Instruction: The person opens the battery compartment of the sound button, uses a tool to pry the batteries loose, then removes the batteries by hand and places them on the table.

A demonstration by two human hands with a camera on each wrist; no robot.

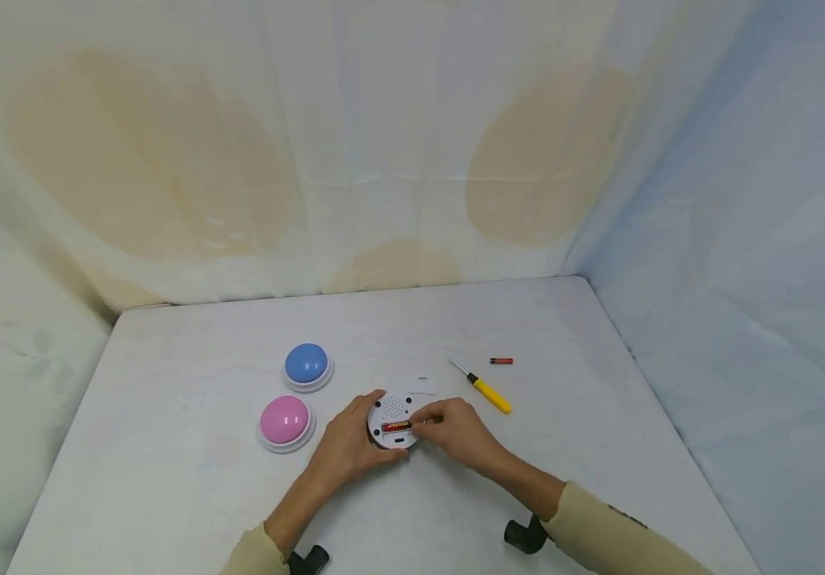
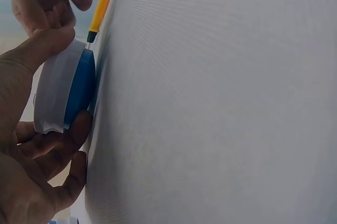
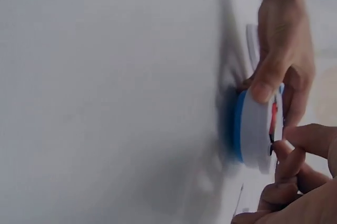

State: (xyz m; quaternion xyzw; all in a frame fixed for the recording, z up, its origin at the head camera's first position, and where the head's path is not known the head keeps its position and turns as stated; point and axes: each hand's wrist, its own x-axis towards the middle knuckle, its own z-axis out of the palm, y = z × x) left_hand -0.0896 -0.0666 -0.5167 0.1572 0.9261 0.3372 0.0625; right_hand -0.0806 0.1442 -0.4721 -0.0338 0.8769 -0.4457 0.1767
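A round button light (image 1: pixel 392 407) lies upside down on the table, its white base with screw holes facing up. Its blue dome (image 2: pixel 80 88) points down, as the left wrist view shows. My left hand (image 1: pixel 350 439) grips the rim, thumb on the near side and fingers around the far side. A red and black battery (image 1: pixel 395 426) sits in the slot of the base. At its right end, my right hand (image 1: pixel 458 431) pinches the battery with thumb and forefinger; the fingertips hide that end.
Just behind the light lies a small white cover (image 1: pixel 422 386). A yellow-handled screwdriver (image 1: pixel 489 394) and another battery (image 1: pixel 501 361) lie to the right. Left of the hands stand a blue button light (image 1: pixel 307 364) and a pink one (image 1: pixel 285 420).
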